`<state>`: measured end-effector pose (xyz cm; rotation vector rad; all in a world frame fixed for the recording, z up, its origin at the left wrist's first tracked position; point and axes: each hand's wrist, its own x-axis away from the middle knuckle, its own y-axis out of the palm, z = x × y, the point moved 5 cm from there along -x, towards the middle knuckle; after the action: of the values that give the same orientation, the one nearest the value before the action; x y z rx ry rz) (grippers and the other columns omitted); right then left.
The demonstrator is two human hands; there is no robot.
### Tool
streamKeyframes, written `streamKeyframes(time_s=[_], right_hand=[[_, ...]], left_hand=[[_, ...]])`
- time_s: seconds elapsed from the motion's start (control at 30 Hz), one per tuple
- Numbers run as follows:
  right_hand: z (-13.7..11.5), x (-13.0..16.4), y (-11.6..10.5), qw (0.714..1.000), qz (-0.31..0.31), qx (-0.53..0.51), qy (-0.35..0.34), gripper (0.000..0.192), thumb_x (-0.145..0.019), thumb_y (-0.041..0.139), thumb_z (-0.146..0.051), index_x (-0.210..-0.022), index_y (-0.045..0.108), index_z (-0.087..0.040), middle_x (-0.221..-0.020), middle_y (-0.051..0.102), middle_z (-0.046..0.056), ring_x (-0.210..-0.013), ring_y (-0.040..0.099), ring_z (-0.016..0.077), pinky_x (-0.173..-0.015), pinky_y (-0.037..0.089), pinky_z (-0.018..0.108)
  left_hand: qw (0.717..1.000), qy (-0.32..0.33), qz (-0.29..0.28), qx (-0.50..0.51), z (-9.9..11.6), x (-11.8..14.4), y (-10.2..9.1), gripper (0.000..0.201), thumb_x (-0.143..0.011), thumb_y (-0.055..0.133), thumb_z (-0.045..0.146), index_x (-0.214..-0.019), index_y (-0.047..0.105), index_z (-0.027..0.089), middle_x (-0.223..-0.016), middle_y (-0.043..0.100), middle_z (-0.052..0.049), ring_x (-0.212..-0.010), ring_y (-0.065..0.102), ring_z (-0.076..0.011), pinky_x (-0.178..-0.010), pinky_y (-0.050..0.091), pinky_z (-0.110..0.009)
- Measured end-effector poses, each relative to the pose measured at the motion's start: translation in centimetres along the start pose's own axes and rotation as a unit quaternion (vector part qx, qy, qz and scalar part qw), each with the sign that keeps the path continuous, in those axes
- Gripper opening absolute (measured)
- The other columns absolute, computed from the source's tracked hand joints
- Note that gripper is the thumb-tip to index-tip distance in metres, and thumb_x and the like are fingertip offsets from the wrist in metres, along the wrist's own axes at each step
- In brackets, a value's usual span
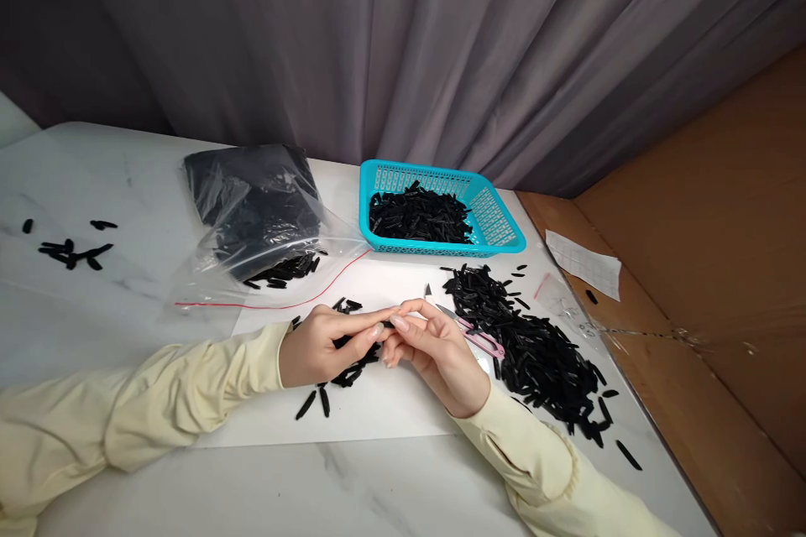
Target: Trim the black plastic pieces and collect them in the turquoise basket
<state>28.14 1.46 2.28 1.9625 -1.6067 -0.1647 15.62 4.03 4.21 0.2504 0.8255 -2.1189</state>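
My left hand (pixel 324 344) and my right hand (pixel 434 352) meet over a white sheet (pixel 378 407) on the table. Between their fingertips sits a small black plastic piece (pixel 385 325), pinched by both. My right hand also holds pink-handled snips (pixel 478 338), whose metal blades point up and left. Under my left hand lies a small heap of black pieces (pixel 349 365). A large pile of black pieces (pixel 535 344) lies just right of my right hand.
A turquoise basket (pixel 497 222) with black pieces stands at the back. Left of it lies a clear zip bag (pixel 264 226) of black pieces. A few loose pieces (pixel 69 252) lie far left. A paper slip (pixel 583 262) rests on brown cardboard at right.
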Motion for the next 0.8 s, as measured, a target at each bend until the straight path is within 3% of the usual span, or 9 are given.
streamKeyframes(time_s=[0.1, 0.23, 0.37, 0.47, 0.53, 0.6, 0.67, 0.73, 0.8], right_hand=[[-0.4, 0.2, -0.1, 1.0, 0.01, 0.017, -0.004, 0.021, -0.07, 0.071, -0.026, -0.078, 0.053, -0.018, -0.062, 0.067, 0.001, -0.052, 0.059, 0.0111, -0.055, 0.046, 0.025], [-4.8, -0.1, -1.5, 0.986, 0.077, 0.11, -0.102, 0.021, -0.067, 0.073, -0.022, -0.077, 0.055, -0.017, -0.065, 0.068, 0.002, -0.054, 0.06, 0.0116, -0.056, 0.047, 0.025], [-12.0, -2.1, -4.0, 0.911, 0.171, 0.246, -0.283, 0.024, -0.064, 0.075, -0.023, -0.079, 0.056, -0.019, -0.072, 0.067, 0.001, -0.064, 0.063, 0.0147, -0.066, 0.05, 0.031], [-14.1, -3.9, -4.1, 0.868, 0.192, 0.359, -0.285, 0.029, -0.06, 0.075, -0.035, -0.077, 0.059, -0.019, -0.082, 0.066, 0.004, -0.08, 0.063, 0.0194, -0.074, 0.049, 0.036], [-13.5, -4.0, -2.1, 0.851, 0.155, 0.415, -0.283, 0.031, -0.07, 0.065, -0.044, -0.087, 0.062, -0.019, -0.096, 0.064, 0.007, -0.092, 0.06, 0.0208, -0.078, 0.048, 0.036], [-11.2, -3.3, 1.4, 0.877, 0.045, 0.409, -0.246, 0.036, -0.081, 0.049, -0.049, -0.099, 0.062, -0.021, -0.107, 0.061, 0.007, -0.098, 0.058, 0.0202, -0.077, 0.049, 0.033], [-8.5, -2.2, 5.0, 0.902, -0.033, 0.375, -0.213, 0.041, -0.084, 0.041, -0.052, -0.098, 0.063, -0.021, -0.103, 0.063, 0.006, -0.095, 0.059, 0.019, -0.073, 0.05, 0.03], [-6.6, -1.5, 7.2, 0.921, -0.019, 0.343, -0.184, 0.04, -0.081, 0.045, -0.052, -0.091, 0.066, -0.019, -0.092, 0.065, 0.005, -0.087, 0.06, 0.0183, -0.063, 0.051, 0.026], [-5.6, -1.5, 7.9, 0.945, 0.052, 0.279, -0.164, 0.04, -0.079, 0.048, -0.052, -0.084, 0.068, -0.018, -0.083, 0.065, 0.004, -0.071, 0.06, 0.0164, -0.049, 0.047, 0.023]], left_hand=[[0.999, -0.029, -0.007, 0.026, -0.2, -0.1, 0.0, 0.036, -0.086, 0.042, 0.016, -0.115, 0.06, 0.006, -0.045, 0.047, 0.005, -0.037, 0.025, -0.0055, -0.035, 0.027, -0.018], [0.972, -0.185, 0.003, 0.146, -1.7, -0.3, 0.0, 0.043, -0.088, 0.04, 0.028, -0.12, 0.055, 0.003, -0.042, 0.026, 0.009, -0.037, 0.024, -0.0063, -0.036, 0.022, -0.019], [0.932, -0.257, 0.002, 0.257, -2.1, -0.5, 0.1, 0.047, -0.083, 0.047, 0.034, -0.119, 0.054, 0.004, -0.043, 0.023, 0.011, -0.038, 0.021, -0.0055, -0.037, 0.019, -0.019], [0.91, -0.288, -0.034, 0.297, -1.9, -0.8, -0.1, 0.037, -0.077, 0.055, 0.028, -0.108, 0.061, 0.008, -0.042, 0.028, 0.01, -0.037, 0.021, -0.0045, -0.037, 0.016, -0.018], [0.893, -0.29, -0.064, 0.339, -1.3, -1.4, -0.2, 0.024, -0.073, 0.056, 0.022, -0.087, 0.067, 0.008, -0.04, 0.029, 0.009, -0.035, 0.021, -0.0038, -0.036, 0.014, -0.018], [0.873, -0.283, -0.079, 0.39, -0.6, -2.2, -0.4, 0.015, -0.066, 0.056, 0.017, -0.067, 0.068, 0.008, -0.036, 0.027, 0.008, -0.033, 0.019, -0.0028, -0.035, 0.012, -0.019], [0.852, -0.292, -0.05, 0.432, 0.1, -3.1, -0.4, 0.01, -0.058, 0.056, 0.013, -0.054, 0.063, 0.009, -0.033, 0.023, 0.009, -0.031, 0.017, -0.0021, -0.034, 0.011, -0.018], [0.841, -0.306, 0.057, 0.443, 0.3, -3.8, -0.5, 0.013, -0.055, 0.055, 0.015, -0.043, 0.05, 0.014, -0.034, 0.024, 0.008, -0.031, 0.021, -0.0027, -0.032, 0.014, -0.017], [0.838, -0.302, 0.128, 0.436, 0.8, -4.3, -0.2, 0.02, -0.06, 0.049, 0.023, -0.043, 0.039, 0.017, -0.037, 0.026, 0.007, -0.032, 0.025, -0.0039, -0.032, 0.018, -0.016]])
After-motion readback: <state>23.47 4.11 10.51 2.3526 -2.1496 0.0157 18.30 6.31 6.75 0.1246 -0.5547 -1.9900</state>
